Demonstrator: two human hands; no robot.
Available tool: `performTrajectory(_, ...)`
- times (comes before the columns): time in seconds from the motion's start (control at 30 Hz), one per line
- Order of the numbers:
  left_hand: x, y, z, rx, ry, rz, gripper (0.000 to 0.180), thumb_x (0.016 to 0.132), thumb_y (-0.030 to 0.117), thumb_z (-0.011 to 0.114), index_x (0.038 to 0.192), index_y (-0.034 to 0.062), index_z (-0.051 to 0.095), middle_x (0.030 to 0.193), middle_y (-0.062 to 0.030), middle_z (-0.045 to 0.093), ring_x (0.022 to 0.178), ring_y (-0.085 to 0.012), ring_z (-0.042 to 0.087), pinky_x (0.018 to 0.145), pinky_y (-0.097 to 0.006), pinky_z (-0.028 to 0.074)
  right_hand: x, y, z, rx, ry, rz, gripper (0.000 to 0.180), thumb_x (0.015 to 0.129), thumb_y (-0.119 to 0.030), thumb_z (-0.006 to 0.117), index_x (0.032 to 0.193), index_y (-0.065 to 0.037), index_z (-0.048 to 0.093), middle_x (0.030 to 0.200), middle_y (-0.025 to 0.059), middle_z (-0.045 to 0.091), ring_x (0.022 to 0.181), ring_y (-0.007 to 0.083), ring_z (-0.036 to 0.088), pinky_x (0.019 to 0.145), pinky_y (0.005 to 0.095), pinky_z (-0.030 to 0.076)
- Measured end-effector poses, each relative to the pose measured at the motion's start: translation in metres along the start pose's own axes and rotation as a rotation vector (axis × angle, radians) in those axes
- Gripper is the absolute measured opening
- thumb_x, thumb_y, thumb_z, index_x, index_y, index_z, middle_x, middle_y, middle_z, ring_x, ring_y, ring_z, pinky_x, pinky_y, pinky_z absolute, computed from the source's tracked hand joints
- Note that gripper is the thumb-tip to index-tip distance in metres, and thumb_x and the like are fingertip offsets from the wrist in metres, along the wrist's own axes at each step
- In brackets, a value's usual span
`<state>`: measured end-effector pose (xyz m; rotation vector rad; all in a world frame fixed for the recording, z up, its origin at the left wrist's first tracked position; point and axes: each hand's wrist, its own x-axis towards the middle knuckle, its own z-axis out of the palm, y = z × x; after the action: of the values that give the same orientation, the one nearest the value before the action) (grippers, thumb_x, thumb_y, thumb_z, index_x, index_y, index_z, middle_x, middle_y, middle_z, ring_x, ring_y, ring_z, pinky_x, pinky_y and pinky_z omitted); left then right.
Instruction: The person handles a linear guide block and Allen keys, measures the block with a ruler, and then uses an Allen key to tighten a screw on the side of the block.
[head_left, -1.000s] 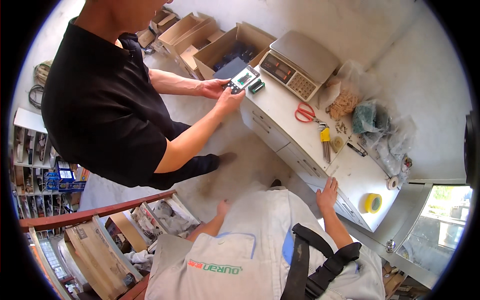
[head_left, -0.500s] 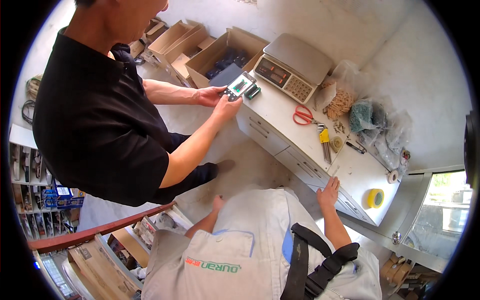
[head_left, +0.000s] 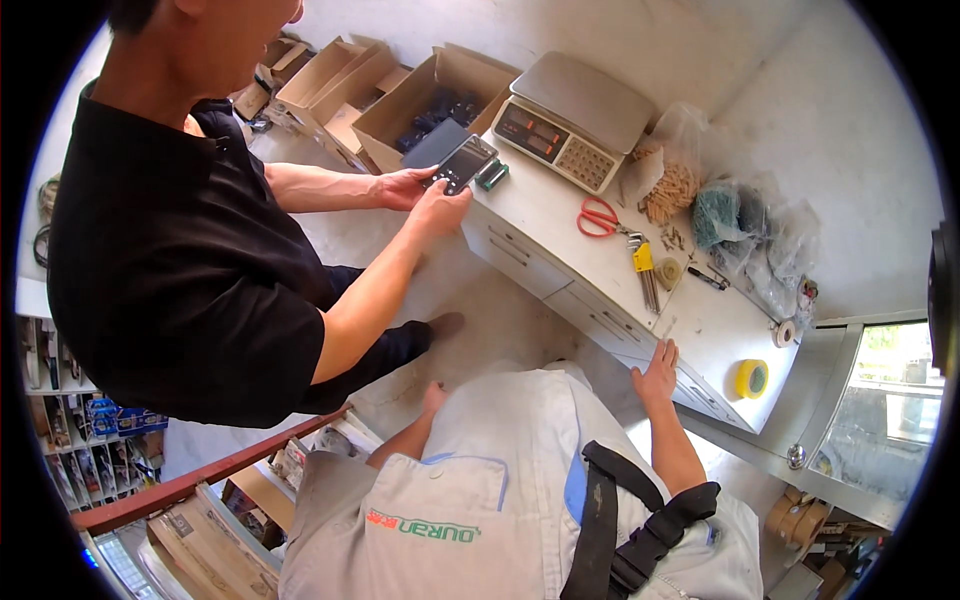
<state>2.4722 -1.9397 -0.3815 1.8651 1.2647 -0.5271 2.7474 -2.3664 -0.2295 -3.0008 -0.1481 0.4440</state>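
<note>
My right hand (head_left: 657, 378) rests at the front edge of the white counter (head_left: 700, 330), fingers stretched out and holding nothing. Low beside my body hangs my left hand (head_left: 435, 398), partly hidden by my shirt; its fingers are too unclear to read. Nearest my right hand on the counter are a hex key set (head_left: 645, 268) in a yellow holder and a yellow tape roll (head_left: 751, 379). A co-worker (head_left: 190, 270) at my left holds a black handheld device (head_left: 460, 166) in both hands, its screen dark. Green-and-black cylinders (head_left: 493, 175) lie beside it on the counter's corner.
Red-handled scissors (head_left: 597, 217), a marker (head_left: 707, 277) and a grey scale (head_left: 575, 130) are on the counter. Plastic bags (head_left: 735, 220) lean at the wall. Cardboard boxes (head_left: 400, 110) stand beyond its far end. A red-edged shelf (head_left: 215, 472) is at lower left.
The device's screen showed a bright picture and now looks dark. The view has shifted slightly, so the counter and co-worker sit further left. My hands keep nearly the same places.
</note>
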Motion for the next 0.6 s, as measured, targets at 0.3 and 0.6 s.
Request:
performTrajectory(0.3, 0.011, -0.007, 0.003, 0.011, -0.004, 0.013, 0.067, 0.078, 0.041, 0.074, 0.129, -0.0006, 0.059, 0.118, -0.0244, 0.067, 0.116, -0.0367, 0.062, 0.098, -0.040, 0.049, 0.000, -0.005, -0.005, 0.000, -0.022, 0.028, 0.092, 0.078, -0.028, 0.076, 0.150, 0.002, 0.028, 0.159, 0.0229, 0.021, 0.149, 0.0417, 0.017, 0.116, 0.0460, 0.035)
performTrajectory(0.6, 0.011, -0.005, 0.001, 0.037, -0.008, 0.017, 0.067, 0.077, 0.042, 0.074, 0.127, -0.0008, 0.061, 0.118, -0.0246, 0.067, 0.117, -0.0358, 0.062, 0.098, -0.040, 0.049, 0.002, -0.002, -0.001, 0.015, -0.008, 0.023, 0.093, 0.077, -0.029, 0.078, 0.150, 0.001, 0.028, 0.159, 0.0229, 0.022, 0.149, 0.0426, 0.017, 0.115, 0.0477, 0.035)
